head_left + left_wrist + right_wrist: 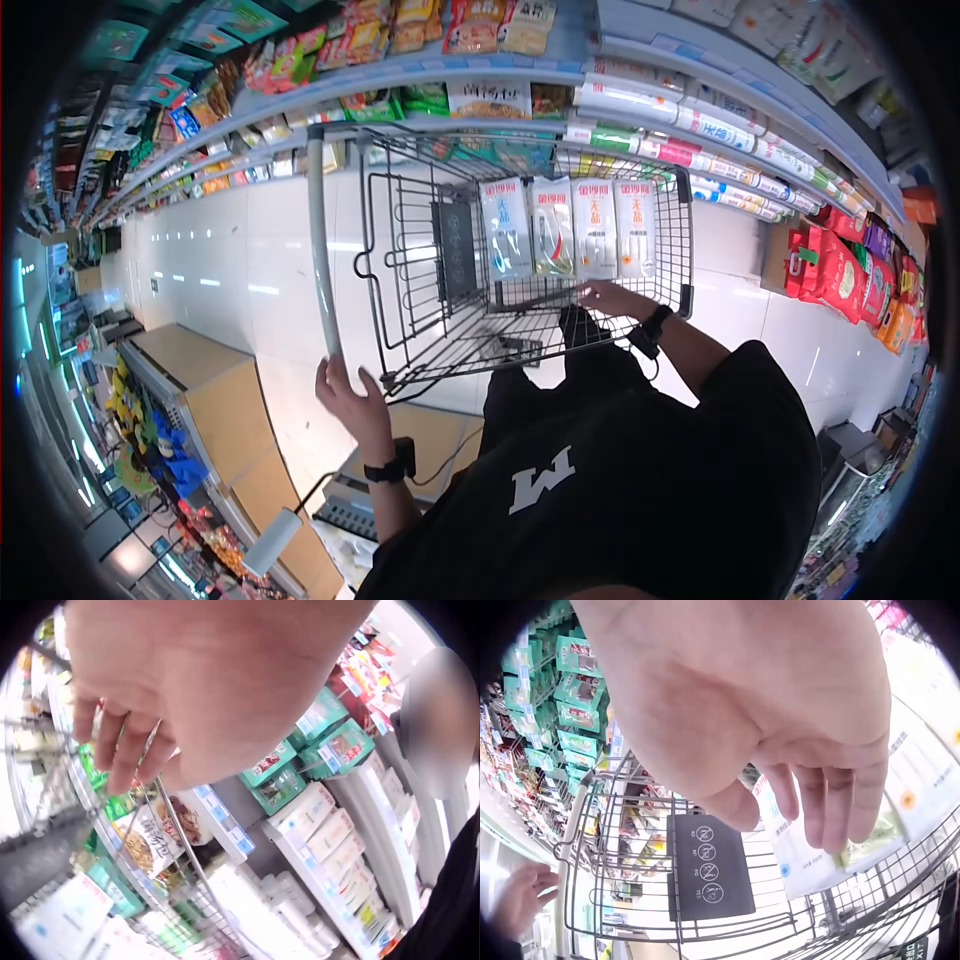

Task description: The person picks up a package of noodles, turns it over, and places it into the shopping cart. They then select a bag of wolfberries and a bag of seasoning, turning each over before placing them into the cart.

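A wire shopping cart (pixel 470 330) stands in front of the body, with four white packages in a row in its basket, the leftmost package (pixel 507 230) beside a dark panel (pixel 455 250). My left hand (pixel 355 405) is at the near end of the cart's pale handle (pixel 322 240), fingers extended and relaxed; contact with the handle cannot be told. Over the near side of the basket is my right hand (pixel 618 300), close to the packages. In the right wrist view its loosely bent fingers (pixel 838 802) hang before a white package (pixel 799 859), not visibly gripping it.
Shelves with bagged goods (pixel 490 98) and long white packs (pixel 715 130) run along the cart's far side. Red bags (pixel 835 270) are stacked at the right. A wooden display box (pixel 225 410) stands at the left. Tiled floor (pixel 215 260) surrounds the cart.
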Available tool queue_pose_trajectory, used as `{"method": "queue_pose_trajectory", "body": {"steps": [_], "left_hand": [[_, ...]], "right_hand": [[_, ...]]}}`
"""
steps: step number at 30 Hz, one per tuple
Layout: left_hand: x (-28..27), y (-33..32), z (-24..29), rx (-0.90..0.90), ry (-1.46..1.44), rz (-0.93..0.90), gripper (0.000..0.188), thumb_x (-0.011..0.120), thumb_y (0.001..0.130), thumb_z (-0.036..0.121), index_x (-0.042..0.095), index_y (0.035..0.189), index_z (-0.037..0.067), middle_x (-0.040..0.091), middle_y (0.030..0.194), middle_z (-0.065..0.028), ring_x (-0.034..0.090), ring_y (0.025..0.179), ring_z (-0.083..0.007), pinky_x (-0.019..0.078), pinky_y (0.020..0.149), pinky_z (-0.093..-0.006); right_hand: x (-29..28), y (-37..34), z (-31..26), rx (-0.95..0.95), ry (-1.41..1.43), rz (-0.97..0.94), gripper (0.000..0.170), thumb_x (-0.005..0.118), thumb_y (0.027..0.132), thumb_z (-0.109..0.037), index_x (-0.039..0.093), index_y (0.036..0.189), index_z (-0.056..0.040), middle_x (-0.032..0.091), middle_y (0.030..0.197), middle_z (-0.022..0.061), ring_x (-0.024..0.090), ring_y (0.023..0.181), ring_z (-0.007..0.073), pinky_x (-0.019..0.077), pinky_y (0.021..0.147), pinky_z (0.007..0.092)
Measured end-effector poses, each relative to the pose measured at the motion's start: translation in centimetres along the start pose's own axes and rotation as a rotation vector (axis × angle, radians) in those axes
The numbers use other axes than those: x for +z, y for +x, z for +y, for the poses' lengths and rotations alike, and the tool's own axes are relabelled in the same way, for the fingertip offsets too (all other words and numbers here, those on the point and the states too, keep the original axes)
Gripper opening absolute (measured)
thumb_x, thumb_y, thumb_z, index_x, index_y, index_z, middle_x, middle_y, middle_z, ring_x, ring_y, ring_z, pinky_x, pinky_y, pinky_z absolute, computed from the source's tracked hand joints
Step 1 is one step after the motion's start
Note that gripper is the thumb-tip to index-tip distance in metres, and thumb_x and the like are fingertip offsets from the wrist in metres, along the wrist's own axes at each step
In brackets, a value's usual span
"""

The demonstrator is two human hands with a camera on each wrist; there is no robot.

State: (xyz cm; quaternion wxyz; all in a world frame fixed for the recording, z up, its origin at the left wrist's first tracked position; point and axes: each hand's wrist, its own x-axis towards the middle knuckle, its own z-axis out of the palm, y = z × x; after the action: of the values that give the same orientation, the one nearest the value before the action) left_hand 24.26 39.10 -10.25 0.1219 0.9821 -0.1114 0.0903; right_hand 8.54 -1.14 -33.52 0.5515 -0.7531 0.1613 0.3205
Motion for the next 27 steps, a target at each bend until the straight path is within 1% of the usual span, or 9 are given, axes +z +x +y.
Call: {"method": "queue_pose_trajectory", "body": {"steps": [2,3,5,7,9,13,19,22,27], "left_hand": [[-0.1,-1.8,-4.7,-0.08,0.187,-0.03,0.054,0.063,0.082,0.013,0.045,0.132,0.002,0.047,0.127,-0.0223,0.045,0.117,-0.039,0.0383,0.094,-0.0507],[0.5,-2.7,-7.8,-0.124,0.252,-0.249,0.055,0.061,0.085,0.016,0.043,0.135,0.002,0.058,0.111,-0.0229,0.057,0.101,-0.0384,0.0451,0.083,-0.0486],[0.4,-2.4,-8.5,-0.345,-0.271,-0.37,0.046,0.06,0.088,0.02,0.046,0.127,0.001,0.064,0.089,-0.0217,0.062,0.08,-0.0382,0.0493,0.069,-0.0465],[1.2,-2.1,-10.3,-0.233,-0.248,-0.391,0.039,0.059,0.089,0.022,0.047,0.118,-0.001,0.063,0.081,-0.0216,0.062,0.074,-0.0388,0.0498,0.065,-0.0459],[0.9,-2.5,-11.2,-0.135,-0.207,-0.42,0.034,0.057,0.09,0.023,0.048,0.11,-0.002,0.063,0.073,-0.0216,0.062,0.068,-0.0393,0.0503,0.06,-0.0454],[0.2,-2.7,-11.4,0.063,-0.196,-0.334,0.027,0.055,0.09,0.024,0.046,0.094,-0.002,0.063,0.069,-0.0217,0.063,0.066,-0.0407,0.0499,0.058,-0.0485],[0.9,-4.7,-11.8,0.046,-0.119,-0.272,0.029,0.054,0.09,0.026,0.045,0.094,-0.001,0.063,0.07,-0.0241,0.062,0.066,-0.0429,0.0504,0.059,-0.0509],[0.8,-5.7,-11.7,-0.004,-0.134,-0.272,0.029,0.055,0.09,0.026,0.045,0.095,-0.001,0.063,0.071,-0.0248,0.062,0.067,-0.0433,0.0505,0.059,-0.0512],[1.4,-6.7,-12.5,-0.018,-0.15,-0.239,0.026,0.054,0.09,0.024,0.046,0.093,-0.001,0.062,0.072,-0.0244,0.062,0.068,-0.0437,0.0498,0.061,-0.052]], "right_hand": [[2.1,-1.7,0.8,-0.001,-0.164,0.024,0.033,0.053,0.09,-0.035,0.064,0.1,-0.0057,0.066,0.091,0.0159,0.064,0.082,0.0239,0.0506,0.073,0.0356],[3.7,-2.8,1.1,-0.029,-0.28,0.096,0.033,0.051,0.09,-0.035,0.065,0.096,-0.0065,0.065,0.092,0.0177,0.065,0.085,0.0268,0.0513,0.075,0.0384],[6.5,-3.2,3.1,0.041,-0.414,0.172,0.033,0.046,0.091,-0.033,0.067,0.093,-0.0077,0.065,0.097,0.0208,0.064,0.092,0.0322,0.0507,0.079,0.0455],[9.1,-3.0,4.5,0.128,-0.743,0.3,0.031,0.045,0.09,-0.029,0.067,0.094,-0.0081,0.065,0.096,0.0211,0.064,0.092,0.0331,0.0498,0.081,0.0487],[11.0,-4.8,2.1,0.189,-0.631,0.622,0.031,0.045,0.089,-0.027,0.067,0.092,-0.0059,0.067,0.092,0.0187,0.064,0.089,0.0351,0.0494,0.08,0.0501],[12.7,-5.9,1.5,0.183,-0.602,0.726,0.031,0.044,0.089,-0.026,0.067,0.089,-0.0038,0.067,0.09,0.0174,0.064,0.087,0.0361,0.0479,0.081,0.0502],[14.9,-7.8,1.4,0.207,-0.58,0.736,0.03,0.046,0.088,-0.024,0.066,0.086,-0.0024,0.066,0.091,0.0188,0.061,0.092,0.0362,0.0455,0.086,0.0478],[16.3,-6.7,5.0,-0.044,-0.468,0.959,0.024,0.051,0.088,-0.021,0.065,0.086,-0.0024,0.062,0.093,0.019,0.056,0.098,0.0357,0.0449,0.089,0.0457],[16.9,-7.2,6.0,-0.095,-0.435,0.916,0.025,0.055,0.088,-0.026,0.068,0.088,-0.0039,0.062,0.09,0.0196,0.057,0.093,0.0366,0.0454,0.086,0.0459]]}}
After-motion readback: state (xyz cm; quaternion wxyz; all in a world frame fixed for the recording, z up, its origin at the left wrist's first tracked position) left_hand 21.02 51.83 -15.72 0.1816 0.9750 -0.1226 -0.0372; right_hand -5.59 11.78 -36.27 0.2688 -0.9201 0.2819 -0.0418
